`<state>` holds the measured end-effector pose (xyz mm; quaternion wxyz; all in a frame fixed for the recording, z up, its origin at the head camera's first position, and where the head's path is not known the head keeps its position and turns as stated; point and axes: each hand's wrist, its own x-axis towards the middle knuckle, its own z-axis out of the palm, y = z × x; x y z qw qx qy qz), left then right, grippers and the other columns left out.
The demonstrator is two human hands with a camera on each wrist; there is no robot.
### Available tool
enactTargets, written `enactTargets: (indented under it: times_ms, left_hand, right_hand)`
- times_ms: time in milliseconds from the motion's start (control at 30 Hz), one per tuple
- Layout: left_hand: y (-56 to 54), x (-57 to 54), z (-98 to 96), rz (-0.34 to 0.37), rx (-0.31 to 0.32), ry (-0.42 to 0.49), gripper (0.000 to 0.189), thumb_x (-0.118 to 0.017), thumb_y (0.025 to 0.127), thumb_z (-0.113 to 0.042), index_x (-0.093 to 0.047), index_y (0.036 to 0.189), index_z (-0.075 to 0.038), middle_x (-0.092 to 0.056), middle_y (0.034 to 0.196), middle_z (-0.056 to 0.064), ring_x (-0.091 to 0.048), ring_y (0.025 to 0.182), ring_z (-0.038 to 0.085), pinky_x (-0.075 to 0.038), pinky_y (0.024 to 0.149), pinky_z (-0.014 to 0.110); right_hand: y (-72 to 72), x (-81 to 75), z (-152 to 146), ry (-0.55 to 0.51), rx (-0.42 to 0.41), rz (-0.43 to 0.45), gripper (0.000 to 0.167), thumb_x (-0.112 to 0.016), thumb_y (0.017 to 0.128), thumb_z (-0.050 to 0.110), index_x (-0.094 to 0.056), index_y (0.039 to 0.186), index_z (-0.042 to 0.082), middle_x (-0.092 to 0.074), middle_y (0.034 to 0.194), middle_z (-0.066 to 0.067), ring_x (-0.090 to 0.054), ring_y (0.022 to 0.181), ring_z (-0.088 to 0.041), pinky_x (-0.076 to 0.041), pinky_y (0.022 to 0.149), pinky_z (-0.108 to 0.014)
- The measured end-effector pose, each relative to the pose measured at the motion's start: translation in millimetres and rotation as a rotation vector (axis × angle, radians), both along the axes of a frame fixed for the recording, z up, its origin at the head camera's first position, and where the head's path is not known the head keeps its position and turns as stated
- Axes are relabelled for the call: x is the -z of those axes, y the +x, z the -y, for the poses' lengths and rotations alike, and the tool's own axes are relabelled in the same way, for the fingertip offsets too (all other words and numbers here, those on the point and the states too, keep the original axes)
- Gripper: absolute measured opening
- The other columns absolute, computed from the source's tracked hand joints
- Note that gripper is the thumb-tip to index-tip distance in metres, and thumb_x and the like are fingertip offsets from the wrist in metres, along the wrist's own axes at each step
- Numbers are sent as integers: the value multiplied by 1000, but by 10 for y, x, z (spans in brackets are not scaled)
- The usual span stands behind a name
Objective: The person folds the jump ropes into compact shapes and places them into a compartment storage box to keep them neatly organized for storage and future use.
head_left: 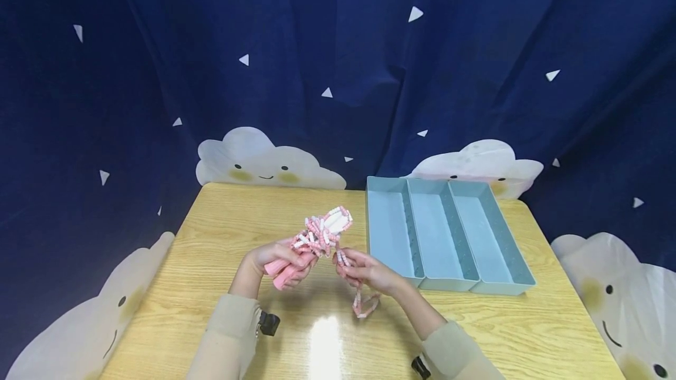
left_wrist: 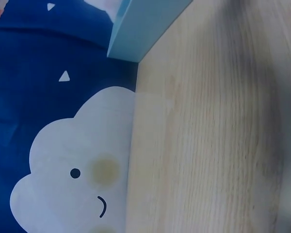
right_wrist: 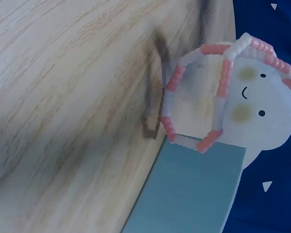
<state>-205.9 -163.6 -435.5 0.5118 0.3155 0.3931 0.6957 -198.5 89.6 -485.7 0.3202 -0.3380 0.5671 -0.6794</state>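
In the head view, a beaded jump rope in pink and white (head_left: 318, 238) is bunched up above the middle of the table. My left hand (head_left: 266, 255) grips its two pink handles (head_left: 283, 280) side by side, with the wound rope sticking out beyond the fingers. To the right, my right hand (head_left: 372, 273) pinches a length of the rope close to the bundle. A loose loop dangles under that hand; the right wrist view shows this beaded loop (right_wrist: 168, 104) hanging over the table. Neither hand appears plainly in its wrist view.
A light blue tray (head_left: 422, 281) with three long compartments stands at the table's back right, close beside the right hand. The wooden table (head_left: 211, 221) ends at a dark blue curtain (head_left: 317, 28) printed with clouds and triangles.
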Motion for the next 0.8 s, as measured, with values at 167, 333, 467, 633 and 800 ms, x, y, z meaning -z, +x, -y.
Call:
enactTargets:
  times_ms: [167, 333, 467, 633, 800]
  left_hand:
    - [-4, 6, 4, -8, -26, -12, 26, -25, 81, 5, -45, 95, -6, -52, 66, -2, -49, 53, 8, -43, 47, 19]
    - [-6, 26, 5, -8, -43, -27, 26, -26, 82, 5, -45, 94, -6, -52, 65, -2, -49, 52, 7, -43, 46, 19]
    - [-14, 50, 4, 8, -43, -19, 26, -24, 83, 6, -46, 94, -6, -51, 66, -2, -50, 53, 8, -43, 47, 18]
    - [-26, 66, 2, 2, -81, -25, 23, -27, 84, 5, -45, 95, -5, -52, 66, 0, -50, 53, 9, -43, 47, 20]
    - [-27, 62, -1, 20, -125, -43, 26, -27, 86, 6, -48, 95, -5, -53, 68, 0, -51, 54, 8, -44, 50, 19]
  right_hand:
    - [57, -59, 67, 77, 110, -107, 23, -31, 99, 9, -44, 102, -9, -42, 72, -1, -33, 53, -3, -29, 45, -15]
    - [158, -211, 120, 141, 178, -181, 22, -30, 98, 2, -46, 100, -12, -41, 67, -5, -33, 49, -1, -27, 41, -13]
    - [223, -315, 155, 220, 213, -235, 24, -29, 99, 4, -49, 101, -9, -41, 65, -18, -34, 49, -2, -29, 42, -12]
    - [283, -381, 195, 296, 276, -237, 32, -28, 100, 9, -52, 110, -8, -43, 64, -16, -35, 47, -3, -31, 41, -12]
    - [322, -403, 226, 301, 333, -199, 36, -28, 101, 12, -53, 115, -10, -45, 61, -8, -35, 44, -3, -30, 38, -11]
